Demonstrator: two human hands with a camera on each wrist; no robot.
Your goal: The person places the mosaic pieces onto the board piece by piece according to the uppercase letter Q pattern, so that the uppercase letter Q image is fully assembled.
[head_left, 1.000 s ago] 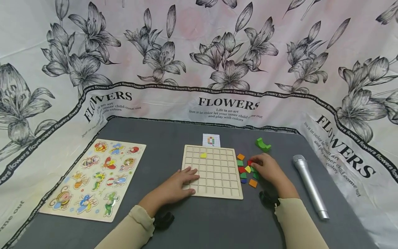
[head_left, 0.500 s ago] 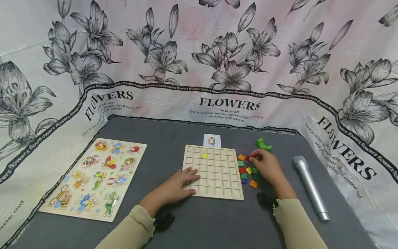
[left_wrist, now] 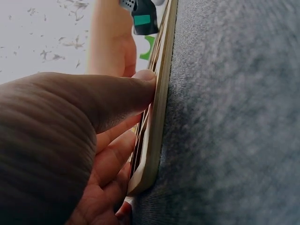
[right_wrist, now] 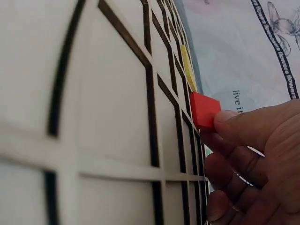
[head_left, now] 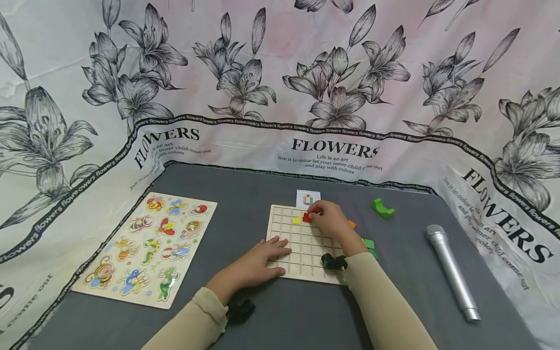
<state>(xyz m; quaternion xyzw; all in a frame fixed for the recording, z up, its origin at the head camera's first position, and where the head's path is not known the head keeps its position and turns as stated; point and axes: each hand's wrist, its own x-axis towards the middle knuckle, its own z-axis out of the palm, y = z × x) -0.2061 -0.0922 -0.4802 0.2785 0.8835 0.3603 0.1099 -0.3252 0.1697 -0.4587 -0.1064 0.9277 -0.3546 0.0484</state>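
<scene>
Pale wooden grid board (head_left: 302,243) is lying on the grey table (head_left: 271,321), its surface divided by grooves and ridges into square cells. One yellow piece (head_left: 296,220) is sitting in a cell near the far edge, lying low against the board in the right wrist view. Red block (head_left: 306,217) is being held just to the right of the yellow piece, over the neighbouring cell and standing higher than it; cannot tell whether its underside is touching the board. Right hand (head_left: 330,221) is pinching this block, thumb against the near face, with the block projecting beyond the thumb tip toward the board; remaining fingers are curling beneath in the right wrist view. Left hand (head_left: 258,260) is resting spread on the board's left side, gripping nothing, thumb lying along the near edge. Second board (head_left: 184,265), bearing coloured insect figures, is lying at left; cannot tell whether the figures are loose. Printed card (head_left: 308,198) is lying at the grid board's far edge. Orange piece (head_left: 352,224) and green pieces (head_left: 369,243) are showing partly behind the right arm. Green arch (head_left: 382,209) and silver microphone (head_left: 452,272) are lying farther right.
</scene>
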